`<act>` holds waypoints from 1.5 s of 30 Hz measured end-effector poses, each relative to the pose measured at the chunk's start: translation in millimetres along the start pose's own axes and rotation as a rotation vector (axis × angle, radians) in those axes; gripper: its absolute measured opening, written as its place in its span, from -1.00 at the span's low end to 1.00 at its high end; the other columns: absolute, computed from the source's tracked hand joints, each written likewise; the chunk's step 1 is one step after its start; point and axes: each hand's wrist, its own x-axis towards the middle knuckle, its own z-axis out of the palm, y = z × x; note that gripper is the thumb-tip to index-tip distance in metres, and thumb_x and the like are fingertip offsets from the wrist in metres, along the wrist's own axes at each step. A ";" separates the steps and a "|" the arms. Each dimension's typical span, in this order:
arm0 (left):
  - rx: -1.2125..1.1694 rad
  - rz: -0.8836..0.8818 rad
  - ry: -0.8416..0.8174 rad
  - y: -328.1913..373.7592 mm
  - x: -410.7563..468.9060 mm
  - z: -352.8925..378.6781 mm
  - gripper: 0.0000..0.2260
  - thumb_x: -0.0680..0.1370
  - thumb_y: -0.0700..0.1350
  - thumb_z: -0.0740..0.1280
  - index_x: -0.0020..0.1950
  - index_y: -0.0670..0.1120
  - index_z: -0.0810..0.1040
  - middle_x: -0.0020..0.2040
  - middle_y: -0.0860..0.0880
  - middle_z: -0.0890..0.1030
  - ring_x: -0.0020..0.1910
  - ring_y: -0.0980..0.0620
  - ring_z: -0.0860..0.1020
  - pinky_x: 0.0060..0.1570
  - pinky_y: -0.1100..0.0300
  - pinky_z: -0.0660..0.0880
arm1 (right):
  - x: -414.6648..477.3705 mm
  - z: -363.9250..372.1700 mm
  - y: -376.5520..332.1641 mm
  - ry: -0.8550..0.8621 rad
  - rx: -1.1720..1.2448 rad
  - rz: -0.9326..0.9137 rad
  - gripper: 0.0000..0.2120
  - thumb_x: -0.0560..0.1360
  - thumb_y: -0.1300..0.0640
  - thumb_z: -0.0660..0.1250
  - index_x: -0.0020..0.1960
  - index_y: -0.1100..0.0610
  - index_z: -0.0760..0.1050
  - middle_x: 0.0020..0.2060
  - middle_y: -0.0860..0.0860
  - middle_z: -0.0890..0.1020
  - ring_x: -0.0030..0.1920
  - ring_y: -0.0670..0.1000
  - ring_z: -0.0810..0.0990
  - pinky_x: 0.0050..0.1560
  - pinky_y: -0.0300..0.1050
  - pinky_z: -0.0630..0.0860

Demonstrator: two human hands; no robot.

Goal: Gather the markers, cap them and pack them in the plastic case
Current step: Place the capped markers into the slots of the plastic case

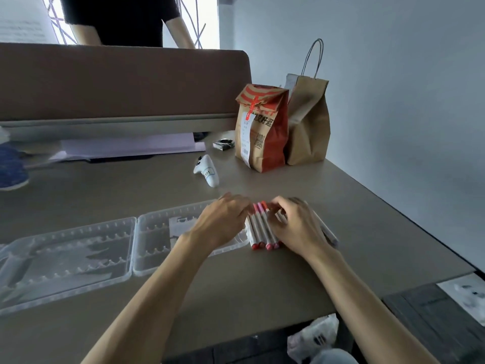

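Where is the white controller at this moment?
In the head view, the controller lies on the table beyond the markers, just left of the red bag.

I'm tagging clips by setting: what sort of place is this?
Probably a shared office: a padded desk divider with another person standing behind it, a long work table, and takeaway paper bags beside the wall.

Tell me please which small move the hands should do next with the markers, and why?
Probably lift the bunch and carry it left over the clear plastic case. The left hand and right hand hold the red and pink markers together, their visible ends look capped, and the case lies open just beside them.
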 end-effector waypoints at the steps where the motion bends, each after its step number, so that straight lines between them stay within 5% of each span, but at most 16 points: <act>1: -0.007 0.004 0.011 -1.5 0.0 1.8 -0.80 0.60 -0.18 0.14 -0.08 -0.14 0.54 -0.17 0.00 0.58 -0.08 -0.01 0.48 -0.08 -0.05 0.47 | 0.0 0.6 -0.2 -0.013 -0.005 -0.019 -0.90 0.47 0.07 0.34 -0.05 0.07 0.55 -0.15 -0.02 0.63 -0.05 0.04 0.57 -0.03 -0.07 0.42; 7: -0.054 -0.009 0.031 -3.0 -1.2 7.1 -0.86 0.54 -0.22 0.17 -0.09 -0.10 0.52 -0.16 -0.01 0.57 -0.20 -0.05 0.52 -0.16 -0.06 0.50 | -1.4 -0.2 -12.6 -0.124 0.027 -0.106 -0.77 0.51 -0.10 0.35 -0.01 0.04 0.64 -0.10 -0.02 0.60 0.00 0.01 0.54 0.01 -0.09 0.42; 12: -0.048 -0.023 0.046 -4.5 -1.7 7.4 -0.91 0.51 -0.16 0.22 -0.05 -0.09 0.51 -0.10 -0.02 0.62 -0.16 -0.11 0.56 -0.17 -0.05 0.52 | 2.1 2.0 -24.0 -0.172 -0.004 -0.029 -0.88 0.42 -0.05 0.43 -0.11 -0.02 0.64 -0.07 -0.05 0.64 0.06 0.01 0.56 0.08 -0.08 0.45; 21: 0.049 0.005 0.067 -6.2 -0.3 13.2 -0.83 0.48 0.01 0.34 0.00 -0.04 0.51 -0.03 0.08 0.61 0.03 0.01 0.51 -0.05 0.01 0.51 | 4.4 -9.1 -35.2 -0.162 -0.155 0.096 -0.67 0.46 -0.16 0.27 -0.26 0.08 0.53 -0.34 0.03 0.65 -0.16 0.13 0.64 -0.04 -0.01 0.54; 27: -0.070 -0.087 0.117 -8.4 -0.2 11.3 -0.85 0.47 0.00 0.38 -0.04 -0.03 0.55 -0.07 0.09 0.63 0.03 0.01 0.53 0.00 0.07 0.46 | 7.9 -11.8 -38.6 -0.153 -0.304 0.133 -0.66 0.47 -0.17 0.27 -0.21 0.10 0.56 -0.16 0.06 0.66 0.01 0.16 0.60 0.02 -0.02 0.45; 31: 0.211 -0.144 0.069 7.4 6.4 8.4 -0.76 0.47 0.14 0.36 -0.16 -0.03 0.59 -0.03 -0.02 0.59 0.11 -0.04 0.47 0.05 0.10 0.37 | 8.8 -15.1 -42.4 -0.196 -0.306 0.140 -0.64 0.44 -0.16 0.30 -0.36 0.08 0.45 -0.21 0.10 0.65 0.01 0.17 0.60 0.03 -0.04 0.45; 36: 0.356 -0.261 -0.053 21.0 19.1 5.3 -0.78 0.48 0.08 0.28 -0.28 -0.02 0.53 -0.12 -0.04 0.58 0.03 -0.08 0.54 -0.05 0.14 0.27 | 5.9 -26.3 -34.6 -0.125 0.016 0.342 -0.45 0.43 -0.26 0.33 -0.48 0.14 0.31 -0.58 -0.01 0.38 -0.45 0.10 0.46 -0.42 -0.10 0.29; 41: 0.345 -0.362 -0.231 31.6 31.7 0.5 -0.74 0.48 0.10 0.26 -0.29 -0.05 0.44 -0.31 0.03 0.52 -0.10 -0.05 0.51 0.01 0.08 0.25 | -4.2 -38.9 -16.5 0.074 0.463 0.413 -0.68 0.41 -0.02 0.38 -0.41 0.16 0.52 -0.55 0.00 0.52 -0.46 -0.07 0.47 -0.31 -0.06 0.41; 45: 0.109 -0.399 -0.219 28.8 33.1 -2.6 -0.58 0.54 0.23 0.20 -0.37 -0.03 0.35 -0.33 0.00 0.48 -0.25 -0.01 0.47 -0.03 0.06 0.35 | -16.2 -41.5 -20.1 0.154 0.574 0.396 -0.80 0.48 0.07 0.41 -0.29 0.12 0.59 -0.48 -0.08 0.60 -0.42 -0.14 0.53 -0.33 -0.21 0.43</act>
